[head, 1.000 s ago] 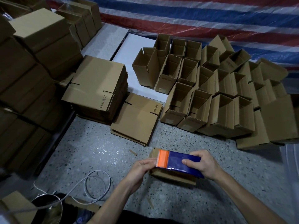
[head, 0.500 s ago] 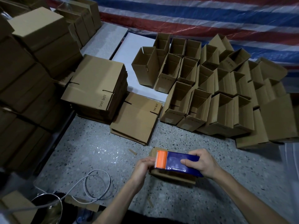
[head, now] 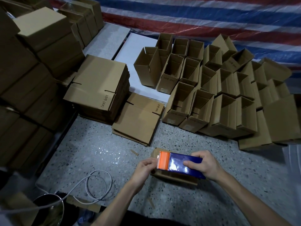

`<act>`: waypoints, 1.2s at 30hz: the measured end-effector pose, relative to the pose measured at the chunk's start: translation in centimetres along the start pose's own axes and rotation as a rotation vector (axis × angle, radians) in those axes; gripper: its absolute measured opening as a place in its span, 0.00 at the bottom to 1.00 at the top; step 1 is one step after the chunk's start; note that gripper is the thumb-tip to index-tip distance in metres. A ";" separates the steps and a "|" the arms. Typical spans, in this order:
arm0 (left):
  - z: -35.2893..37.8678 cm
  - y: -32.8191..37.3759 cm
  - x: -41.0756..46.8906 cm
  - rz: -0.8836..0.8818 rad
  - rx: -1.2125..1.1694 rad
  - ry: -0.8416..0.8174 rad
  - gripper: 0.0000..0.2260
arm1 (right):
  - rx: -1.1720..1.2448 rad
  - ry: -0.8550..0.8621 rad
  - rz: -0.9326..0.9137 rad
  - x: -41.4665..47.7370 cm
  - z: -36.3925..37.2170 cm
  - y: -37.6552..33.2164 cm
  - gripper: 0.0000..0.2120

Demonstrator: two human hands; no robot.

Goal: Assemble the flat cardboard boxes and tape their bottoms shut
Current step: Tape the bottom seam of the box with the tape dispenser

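- We see the right hand [head: 206,166] wrapped round the blue body of the tape dispenser [head: 180,163].
- The dispenser lies on a small cardboard box [head: 174,179] on the terrazzo floor [head: 97,152] and hides most of the box's top.
- The left hand [head: 145,167] pinches the dispenser's orange end (we cannot make out any tape between the fingers).
- Beyond lie two stacks of flat cartons [head: 101,85], and to their right stand rows of open assembled boxes [head: 203,98].
- A white cable [head: 111,182] loops left of the left forearm.

Brown boxes [head: 187,88], blue-and-orange tape dispenser [head: 179,163], speckled grey floor [head: 97,152], red-white-blue striped tarp [head: 195,17]
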State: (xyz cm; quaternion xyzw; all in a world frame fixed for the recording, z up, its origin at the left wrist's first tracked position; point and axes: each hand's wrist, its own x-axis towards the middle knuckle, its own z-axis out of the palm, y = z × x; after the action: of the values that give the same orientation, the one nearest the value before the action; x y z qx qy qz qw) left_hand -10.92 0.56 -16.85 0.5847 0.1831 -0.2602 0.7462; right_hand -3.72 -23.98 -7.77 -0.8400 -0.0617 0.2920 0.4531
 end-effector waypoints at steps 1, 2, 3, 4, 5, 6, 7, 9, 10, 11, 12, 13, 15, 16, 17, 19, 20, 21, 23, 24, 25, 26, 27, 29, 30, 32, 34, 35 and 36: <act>0.0 0.1 0.0 0.001 0.012 0.014 0.09 | -0.005 0.000 0.005 0.0 0.0 -0.1 0.16; -0.1 0.3 0.1 -0.001 0.026 0.031 0.08 | -0.008 0.003 0.010 -0.1 0.0 -0.3 0.16; -0.2 0.4 0.2 -0.005 0.041 0.054 0.07 | -0.011 0.006 0.011 -0.1 0.0 -0.5 0.15; -0.4 0.5 0.4 -0.012 0.058 0.082 0.06 | -0.018 0.003 0.012 -0.1 0.0 -0.8 0.14; -0.5 0.5 0.7 -0.021 0.079 0.113 0.05 | -0.033 -0.008 0.015 -0.1 0.0 -1.1 0.13; -0.6 0.5 1.0 -0.032 0.102 0.141 0.06 | -0.057 -0.025 0.022 -0.1 0.0 -1.3 0.11; -0.5 0.4 1.2 -0.042 0.121 0.164 0.07 | -0.089 -0.037 0.032 0.0 0.1 -1.5 0.11; -0.5 0.3 1.6 -0.061 0.128 0.227 0.08 | -0.160 -0.045 0.057 0.1 0.3 -1.8 0.14; -0.6 0.2 1.7 -0.084 0.103 0.283 0.07 | -0.191 -0.050 0.072 0.1 0.4 -1.9 0.16; -1.0 0.0 1.9 -0.115 0.046 0.349 0.05 | -0.209 -0.054 0.087 0.0 0.3 -2.1 0.18; -1.6 -0.1 1.9 -0.146 -0.012 0.411 0.04 | -0.211 -0.057 0.101 -0.1 0.1 -2.2 0.20; -2.4 -0.3 1.9 -0.169 -0.053 0.460 0.02 | -0.209 -0.056 0.117 -0.2 -0.4 -2.3 0.21; -4.1 -0.6 2.1 -0.202 -0.055 0.513 0.02 | -0.234 -0.045 0.154 -0.4 -1.4 -2.2 0.23; -4.7 -0.7 2.1 -0.222 -0.039 0.512 0.02 | -0.268 -0.036 0.174 -0.5 -1.8 -2.1 0.24; -5.0 -0.8 2.2 -0.245 -0.022 0.500 0.02 | -0.310 -0.028 0.190 -0.5 -2.0 -2.0 0.24; -5.0 -1.2 2.2 -0.290 -0.012 0.470 0.02 | -0.387 -0.015 0.211 -0.4 -1.7 -1.9 0.23; -4.8 -1.5 2.1 -0.307 -0.014 0.461 0.03 | -0.423 -0.012 0.218 -0.2 -1.4 -1.9 0.23; -4.5 -1.7 2.0 -0.316 -0.019 0.453 0.03 | -0.459 -0.009 0.224 -0.1 -1.1 -2.1 0.23; -3.6 -2.1 1.9 -0.328 -0.034 0.439 0.04 | -0.522 -0.001 0.241 0.2 -0.7 -2.5 0.24; -2.9 -2.1 2.0 -0.337 -0.026 0.425 0.04 | -0.538 0.002 0.252 0.4 -0.6 -2.7 0.23; -2.2 -2.2 2.0 -0.350 -0.009 0.398 0.05 | -0.544 -0.001 0.262 0.6 -0.5 -2.8 0.22; -1.4 -2.1 2.2 -0.367 0.011 0.364 0.05 | -0.545 -0.006 0.271 0.7 -0.4 -2.8 0.22; -0.7 -1.9 2.4 -0.390 0.019 0.331 0.04 | -0.546 -0.010 0.279 0.9 -0.3 -2.8 0.22; 0.3 -0.8 2.6 -0.462 0.069 0.269 0.06 | -0.550 -0.004 0.284 1.1 -0.1 -2.8 0.22; 0.5 -0.2 2.6 -0.517 0.123 0.234 0.09 | -0.551 0.000 0.283 1.1 -0.1 -2.8 0.22; 0.4 0.7 2.3 -0.609 0.224 0.166 0.15 | -0.546 -0.004 0.277 1.2 0.0 -2.9 0.22; 0.0 0.8 1.9 -0.603 0.249 0.169 0.15 | -0.526 -0.006 0.278 1.1 0.1 -2.8 0.22; -0.2 0.2 1.9 -0.520 0.279 0.207 0.14 | -0.524 -0.002 0.281 1.1 0.1 -2.7 0.22; -0.4 -0.5 2.0 -0.392 0.336 0.260 0.11 | -0.530 0.005 0.283 1.1 0.2 -2.6 0.22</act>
State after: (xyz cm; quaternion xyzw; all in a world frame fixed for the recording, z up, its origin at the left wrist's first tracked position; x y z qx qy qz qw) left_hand -9.63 0.51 -18.48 0.6821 0.3411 -0.3492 0.5444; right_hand -2.52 -21.93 -6.21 -0.9299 -0.0171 0.3239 0.1733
